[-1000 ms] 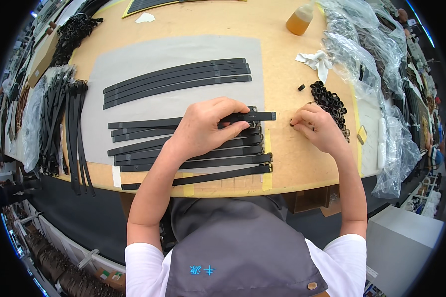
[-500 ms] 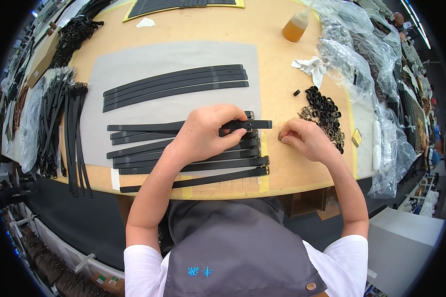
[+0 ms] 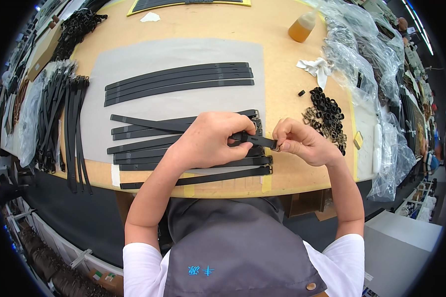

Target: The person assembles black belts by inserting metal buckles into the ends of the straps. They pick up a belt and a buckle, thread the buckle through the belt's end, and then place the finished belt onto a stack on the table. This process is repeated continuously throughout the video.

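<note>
My left hand (image 3: 214, 139) grips a black belt strap (image 3: 260, 141) near its slotted end, thumb and fingers closed around it. At that end my right hand (image 3: 307, 142) pinches a small metal buckle (image 3: 276, 145), which is at the strap's tip; the fingertips partly cover it. Under and beside my left hand lie several black straps fitted with buckles (image 3: 267, 170) on their right ends. Farther off, a row of flat black straps (image 3: 178, 79) rests on the grey sheet (image 3: 183, 52). A heap of black loops (image 3: 330, 106) and metal buckles (image 3: 312, 118) sits beyond my right hand.
At the far right stands a bottle of amber liquid (image 3: 301, 30), with a white cloth (image 3: 316, 69) nearer. Clear plastic bags (image 3: 357, 59) cover the right side. Bundled straps (image 3: 74, 128) hang over the left table edge. A small yellowish block (image 3: 358, 140) lies at right.
My right hand has come left with the buckle to meet the strap's end. The strap in my left hand has dropped slightly nearer me and now tilts downward to the right.
</note>
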Available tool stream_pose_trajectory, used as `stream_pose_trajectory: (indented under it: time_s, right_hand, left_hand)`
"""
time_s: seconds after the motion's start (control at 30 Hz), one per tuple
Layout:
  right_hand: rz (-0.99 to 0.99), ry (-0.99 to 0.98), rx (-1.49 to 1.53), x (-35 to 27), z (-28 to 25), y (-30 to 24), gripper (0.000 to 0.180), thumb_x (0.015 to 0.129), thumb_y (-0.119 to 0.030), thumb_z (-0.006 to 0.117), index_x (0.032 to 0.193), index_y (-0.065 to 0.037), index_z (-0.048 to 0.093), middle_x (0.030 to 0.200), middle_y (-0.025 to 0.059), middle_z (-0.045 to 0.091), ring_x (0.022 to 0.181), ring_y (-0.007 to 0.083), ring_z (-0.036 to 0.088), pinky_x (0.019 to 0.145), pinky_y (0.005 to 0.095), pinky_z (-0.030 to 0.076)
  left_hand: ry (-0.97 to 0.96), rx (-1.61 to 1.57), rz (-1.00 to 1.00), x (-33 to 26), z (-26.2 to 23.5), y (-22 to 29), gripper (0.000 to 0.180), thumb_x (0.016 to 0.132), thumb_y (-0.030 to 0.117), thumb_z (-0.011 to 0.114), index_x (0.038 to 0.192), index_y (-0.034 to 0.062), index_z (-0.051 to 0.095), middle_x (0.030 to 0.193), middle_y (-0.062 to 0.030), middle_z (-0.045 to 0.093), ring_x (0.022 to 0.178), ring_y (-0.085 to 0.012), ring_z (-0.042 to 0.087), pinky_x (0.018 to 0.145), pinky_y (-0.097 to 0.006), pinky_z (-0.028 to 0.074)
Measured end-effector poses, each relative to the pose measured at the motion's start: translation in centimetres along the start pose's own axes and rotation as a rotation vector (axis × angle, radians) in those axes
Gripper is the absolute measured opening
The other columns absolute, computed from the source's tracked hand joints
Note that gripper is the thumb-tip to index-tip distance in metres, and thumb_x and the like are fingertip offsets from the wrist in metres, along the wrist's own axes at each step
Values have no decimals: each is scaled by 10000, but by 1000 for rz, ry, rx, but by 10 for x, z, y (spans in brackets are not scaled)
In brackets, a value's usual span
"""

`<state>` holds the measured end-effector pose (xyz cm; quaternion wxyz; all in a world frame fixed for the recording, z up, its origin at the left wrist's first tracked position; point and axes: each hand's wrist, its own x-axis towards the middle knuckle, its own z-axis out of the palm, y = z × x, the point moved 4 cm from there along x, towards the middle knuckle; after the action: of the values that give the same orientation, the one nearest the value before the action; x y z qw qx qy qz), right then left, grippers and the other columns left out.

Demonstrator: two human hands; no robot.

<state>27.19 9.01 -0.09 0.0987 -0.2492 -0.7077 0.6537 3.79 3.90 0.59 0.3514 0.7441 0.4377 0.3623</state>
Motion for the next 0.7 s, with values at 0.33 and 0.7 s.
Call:
stream_pose_trajectory:
  time_s: [0.33,0.7]
  right_hand:
    - [123,125,-41,20,27,-14,110,1028,-105,657,1075,-36,586,902,-7,617,843,94,583,781,274,506]
    - [201,282,77,23,29,-12,209,956,-128,769,1038,-34,601,766,-41,616,671,16,551,590,200,451]
  left_hand:
    - [-98,119,-49,1,9,1,221,803,118,807,980,43,697,822,-56,729,623,-176,661,594,-274,576]
    - [-71,8,28,-2,16,-1,230,857,89,812,1037,25,684,887,-86,727,695,-194,686,602,-292,567]
